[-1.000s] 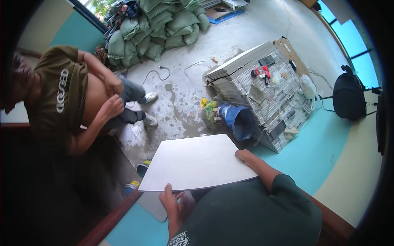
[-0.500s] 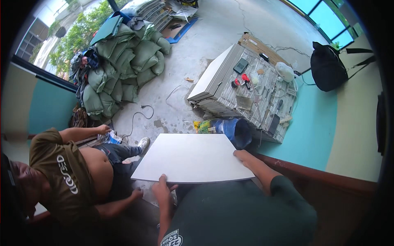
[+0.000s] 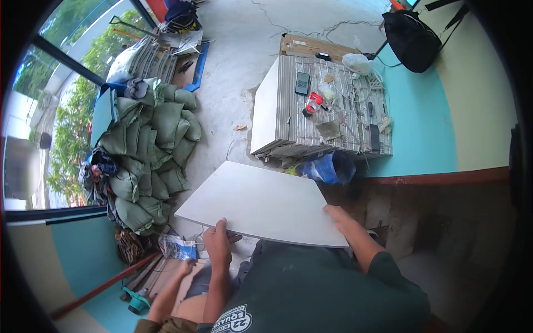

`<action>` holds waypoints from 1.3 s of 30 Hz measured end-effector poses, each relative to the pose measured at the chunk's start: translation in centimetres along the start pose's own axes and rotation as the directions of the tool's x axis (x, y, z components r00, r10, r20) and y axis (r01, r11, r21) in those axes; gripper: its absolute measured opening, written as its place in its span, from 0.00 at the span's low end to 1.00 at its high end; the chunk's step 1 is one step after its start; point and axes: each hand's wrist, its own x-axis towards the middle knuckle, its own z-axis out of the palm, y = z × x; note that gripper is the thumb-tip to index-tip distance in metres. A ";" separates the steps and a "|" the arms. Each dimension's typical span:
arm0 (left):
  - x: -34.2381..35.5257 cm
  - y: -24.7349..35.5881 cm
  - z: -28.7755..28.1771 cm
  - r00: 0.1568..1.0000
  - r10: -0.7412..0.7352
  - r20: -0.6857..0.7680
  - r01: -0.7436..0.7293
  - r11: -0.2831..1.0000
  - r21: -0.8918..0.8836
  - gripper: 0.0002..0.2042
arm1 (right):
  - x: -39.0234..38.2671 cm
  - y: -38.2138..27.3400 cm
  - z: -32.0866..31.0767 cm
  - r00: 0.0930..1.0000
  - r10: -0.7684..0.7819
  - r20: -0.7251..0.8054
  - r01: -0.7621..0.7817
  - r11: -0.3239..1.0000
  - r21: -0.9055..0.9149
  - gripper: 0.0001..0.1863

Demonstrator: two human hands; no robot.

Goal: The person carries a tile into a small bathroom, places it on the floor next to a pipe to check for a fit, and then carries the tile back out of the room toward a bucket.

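I hold a large flat white tile (image 3: 261,202) level in front of my chest. My left hand (image 3: 217,244) grips its near edge, thumb on top. At the near right corner of the tile, my right hand (image 3: 337,216) clasps the edge. Both forearms come up from my dark green shirt. Below my left arm, another person's bare arm (image 3: 166,294) reaches along the floor.
A stack of tiles (image 3: 322,114) lies ahead with a phone, a red tool and cables on top. A blue bucket (image 3: 330,167) sits by it. Green sacks (image 3: 152,155) are piled at the left by the window. A black backpack (image 3: 413,36) leans on the teal wall.
My view has swung to the right; the crouching person has slipped out at the lower left, leaving one arm showing. The tile stays in both my hands.
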 end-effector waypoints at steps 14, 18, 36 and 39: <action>15.7 14.3 2.1 0.978 -0.038 0.207 -0.033 0.943 0.331 0.19 | 5.6 -3.1 12.9 1.000 -0.005 -0.024 0.010 0.975 0.223 0.19; 20.6 16.8 2.5 0.956 -0.020 0.293 -0.107 0.905 0.412 0.21 | 5.4 -4.7 16.4 0.997 0.033 -0.064 0.004 0.864 0.504 0.16; 45.4 32.8 -6.1 0.975 -0.056 0.214 -0.055 0.874 0.482 0.25 | 9.4 -27.7 36.0 0.990 -0.083 -0.116 0.103 0.977 0.187 0.22; 47.7 35.9 -6.3 0.984 -0.058 0.168 -0.018 0.907 0.421 0.24 | 11.3 -33.0 37.9 0.994 -0.075 -0.078 0.090 0.972 0.219 0.22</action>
